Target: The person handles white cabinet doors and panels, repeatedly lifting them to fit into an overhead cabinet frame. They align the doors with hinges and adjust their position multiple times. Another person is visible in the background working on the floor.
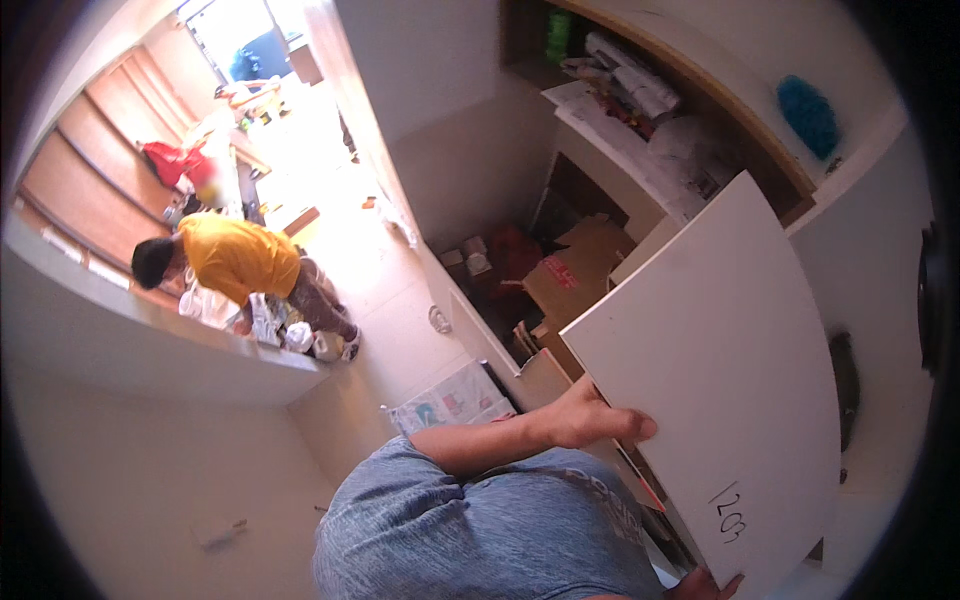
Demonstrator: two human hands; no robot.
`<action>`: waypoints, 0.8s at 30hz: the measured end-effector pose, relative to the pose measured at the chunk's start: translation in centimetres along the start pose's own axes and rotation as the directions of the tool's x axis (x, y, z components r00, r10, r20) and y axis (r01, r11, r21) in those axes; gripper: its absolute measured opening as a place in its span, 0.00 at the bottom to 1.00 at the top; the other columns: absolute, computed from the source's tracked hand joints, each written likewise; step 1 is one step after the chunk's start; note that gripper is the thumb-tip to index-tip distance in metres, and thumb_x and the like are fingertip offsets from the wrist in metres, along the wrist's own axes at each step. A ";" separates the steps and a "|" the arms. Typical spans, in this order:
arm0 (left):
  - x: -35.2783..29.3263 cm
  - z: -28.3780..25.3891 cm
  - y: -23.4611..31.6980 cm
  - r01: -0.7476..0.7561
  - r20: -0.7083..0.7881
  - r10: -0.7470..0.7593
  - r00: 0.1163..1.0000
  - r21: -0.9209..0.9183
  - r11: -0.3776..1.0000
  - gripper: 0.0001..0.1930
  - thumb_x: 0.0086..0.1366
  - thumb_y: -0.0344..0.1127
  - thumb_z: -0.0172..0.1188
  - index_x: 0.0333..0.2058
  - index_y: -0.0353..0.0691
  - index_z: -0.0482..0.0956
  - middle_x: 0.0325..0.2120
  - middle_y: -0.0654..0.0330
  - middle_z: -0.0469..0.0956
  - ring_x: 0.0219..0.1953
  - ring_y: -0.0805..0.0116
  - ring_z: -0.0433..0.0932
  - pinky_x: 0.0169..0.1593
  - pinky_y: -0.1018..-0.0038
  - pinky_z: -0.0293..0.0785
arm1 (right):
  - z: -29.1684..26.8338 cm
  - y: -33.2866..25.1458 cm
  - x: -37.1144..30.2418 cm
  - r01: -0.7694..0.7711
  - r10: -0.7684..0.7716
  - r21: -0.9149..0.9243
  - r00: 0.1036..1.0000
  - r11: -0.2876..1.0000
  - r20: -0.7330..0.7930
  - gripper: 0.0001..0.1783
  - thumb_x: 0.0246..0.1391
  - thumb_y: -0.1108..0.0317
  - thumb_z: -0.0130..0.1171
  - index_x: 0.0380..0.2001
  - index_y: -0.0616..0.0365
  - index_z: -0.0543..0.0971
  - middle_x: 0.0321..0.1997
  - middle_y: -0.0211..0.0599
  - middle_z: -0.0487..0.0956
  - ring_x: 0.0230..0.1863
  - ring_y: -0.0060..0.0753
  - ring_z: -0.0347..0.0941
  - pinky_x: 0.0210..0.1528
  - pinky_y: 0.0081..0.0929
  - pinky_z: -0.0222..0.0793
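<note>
A large white board (pixel 715 350) with handwritten marks near its lower end stands tilted on the right side of the view. My left hand (pixel 595 415) grips its near edge, the thumb lying on the white face and the fingers hidden behind. Lower down, at the bottom edge of the view, my right hand (pixel 705 585) holds the same board by its lower corner. Only part of that hand shows.
Behind the board is an alcove with a cluttered shelf (pixel 620 140) and cardboard boxes (pixel 575 275) below. A blue mesh-like bundle (pixel 808 115) lies on the pale surface at upper right. A person in a yellow shirt (pixel 240 255) bends over bags at left.
</note>
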State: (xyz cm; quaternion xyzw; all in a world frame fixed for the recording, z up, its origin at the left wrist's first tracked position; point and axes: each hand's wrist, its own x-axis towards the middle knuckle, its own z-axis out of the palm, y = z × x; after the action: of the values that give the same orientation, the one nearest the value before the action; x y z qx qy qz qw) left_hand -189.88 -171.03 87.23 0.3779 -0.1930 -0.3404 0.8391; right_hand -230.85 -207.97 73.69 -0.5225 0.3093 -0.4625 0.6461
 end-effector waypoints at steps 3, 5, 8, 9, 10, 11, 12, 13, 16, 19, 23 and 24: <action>-2.0 -1.6 -2.2 -0.090 -0.074 0.086 0.994 -0.046 0.995 0.24 0.49 0.31 0.64 0.46 0.34 0.74 0.40 0.58 0.75 0.44 0.68 0.73 0.48 0.70 0.69 | 2.3 -0.3 1.2 -0.222 0.239 0.237 0.970 0.946 -0.045 0.29 0.53 0.51 0.51 0.54 0.56 0.70 0.60 0.39 0.69 0.55 0.35 0.67 0.55 0.51 0.63; -3.3 -2.2 -3.8 -0.078 -0.140 0.067 0.988 -0.070 0.995 0.24 0.49 0.31 0.64 0.47 0.34 0.73 0.40 0.58 0.75 0.44 0.68 0.72 0.49 0.70 0.69 | 2.9 -0.4 1.8 -0.277 0.296 0.278 0.955 0.920 -0.027 0.29 0.53 0.53 0.52 0.55 0.58 0.69 0.60 0.41 0.68 0.56 0.37 0.66 0.56 0.48 0.62; -5.4 -1.5 -4.7 -0.140 -0.258 0.108 0.960 -0.111 0.984 0.23 0.48 0.32 0.64 0.46 0.33 0.73 0.39 0.57 0.75 0.44 0.67 0.72 0.50 0.70 0.67 | 3.1 -0.1 2.5 -0.343 0.348 0.294 0.937 0.892 0.037 0.28 0.54 0.58 0.52 0.56 0.61 0.67 0.60 0.45 0.67 0.58 0.40 0.64 0.58 0.45 0.61; -6.4 -1.4 -5.4 -0.149 -0.311 0.107 0.944 -0.116 0.982 0.24 0.48 0.33 0.63 0.46 0.33 0.73 0.39 0.57 0.75 0.44 0.67 0.72 0.50 0.70 0.66 | 2.9 0.1 2.8 -0.363 0.361 0.296 0.930 0.884 0.062 0.28 0.54 0.59 0.53 0.56 0.62 0.66 0.60 0.46 0.67 0.58 0.40 0.63 0.59 0.44 0.61; -7.2 -1.4 -6.1 -0.153 -0.362 0.100 0.927 -0.122 0.981 0.24 0.48 0.33 0.63 0.45 0.33 0.73 0.39 0.57 0.75 0.44 0.66 0.72 0.51 0.70 0.66 | 2.4 0.3 3.1 -0.387 0.380 0.304 0.921 0.871 0.085 0.28 0.55 0.60 0.53 0.56 0.63 0.66 0.60 0.48 0.66 0.59 0.41 0.63 0.59 0.43 0.60; -8.2 -1.5 -6.3 -0.125 -0.403 0.076 0.912 -0.098 0.987 0.25 0.48 0.27 0.62 0.48 0.33 0.70 0.39 0.54 0.73 0.44 0.63 0.73 0.49 0.65 0.70 | 2.3 0.8 3.3 -0.403 0.391 0.305 0.915 0.863 0.105 0.28 0.55 0.62 0.53 0.57 0.64 0.65 0.60 0.49 0.66 0.60 0.42 0.62 0.60 0.42 0.60; -9.0 -1.3 -6.6 -0.128 -0.443 0.058 0.895 -0.131 0.983 0.25 0.48 0.27 0.61 0.48 0.33 0.70 0.39 0.54 0.73 0.44 0.62 0.73 0.49 0.65 0.69 | 3.3 0.5 2.3 -0.414 0.399 0.296 0.910 0.861 0.110 0.28 0.55 0.63 0.54 0.57 0.65 0.65 0.60 0.50 0.66 0.60 0.43 0.62 0.61 0.41 0.60; -9.6 -1.1 -6.9 -0.132 -0.481 0.038 0.876 -0.163 0.978 0.26 0.47 0.27 0.61 0.48 0.33 0.70 0.40 0.54 0.73 0.44 0.62 0.73 0.50 0.64 0.69 | 4.6 0.4 1.2 -0.403 0.391 0.285 0.915 0.870 0.102 0.27 0.54 0.63 0.55 0.55 0.64 0.66 0.59 0.49 0.67 0.59 0.42 0.63 0.60 0.40 0.60; -12.0 -0.6 -8.0 -0.163 -0.632 0.007 0.775 -0.188 0.969 0.28 0.46 0.27 0.59 0.49 0.31 0.67 0.40 0.51 0.72 0.44 0.58 0.73 0.51 0.61 0.69 | 9.9 -1.2 -2.0 -0.432 0.417 0.227 0.902 0.873 0.112 0.28 0.51 0.62 0.57 0.54 0.64 0.67 0.56 0.47 0.68 0.57 0.41 0.65 0.58 0.40 0.61; -14.7 -0.9 -9.6 -0.146 -0.740 -0.023 0.672 -0.164 0.976 0.31 0.46 0.27 0.59 0.51 0.27 0.62 0.40 0.49 0.70 0.44 0.54 0.74 0.49 0.55 0.72 | 13.1 -2.3 -3.7 -0.567 0.558 0.145 0.824 0.811 0.102 0.33 0.48 0.61 0.58 0.56 0.64 0.64 0.54 0.47 0.69 0.55 0.42 0.66 0.56 0.40 0.63; -16.1 -0.6 -9.9 -0.110 -0.794 -0.063 0.604 -0.161 0.981 0.31 0.47 0.28 0.59 0.51 0.26 0.62 0.40 0.48 0.70 0.42 0.53 0.75 0.45 0.52 0.76 | 13.8 -1.3 -3.8 -0.617 0.612 0.061 0.787 0.785 0.079 0.29 0.46 0.61 0.58 0.52 0.62 0.68 0.50 0.46 0.71 0.52 0.43 0.67 0.54 0.39 0.65; -16.4 -0.9 -10.0 -0.092 -0.799 -0.081 0.595 -0.168 0.981 0.30 0.47 0.28 0.59 0.51 0.26 0.62 0.41 0.48 0.70 0.41 0.53 0.76 0.44 0.52 0.77 | 13.6 -0.3 -3.3 -0.622 0.617 0.048 0.782 0.782 0.085 0.29 0.45 0.60 0.59 0.51 0.62 0.69 0.50 0.45 0.71 0.52 0.43 0.67 0.54 0.40 0.65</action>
State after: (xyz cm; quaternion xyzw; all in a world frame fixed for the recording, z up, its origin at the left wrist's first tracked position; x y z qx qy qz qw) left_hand -205.00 -163.62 77.89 0.4073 0.2376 -0.1484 0.8692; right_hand -220.14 -199.61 77.26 -0.3825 0.4257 -0.2188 0.7903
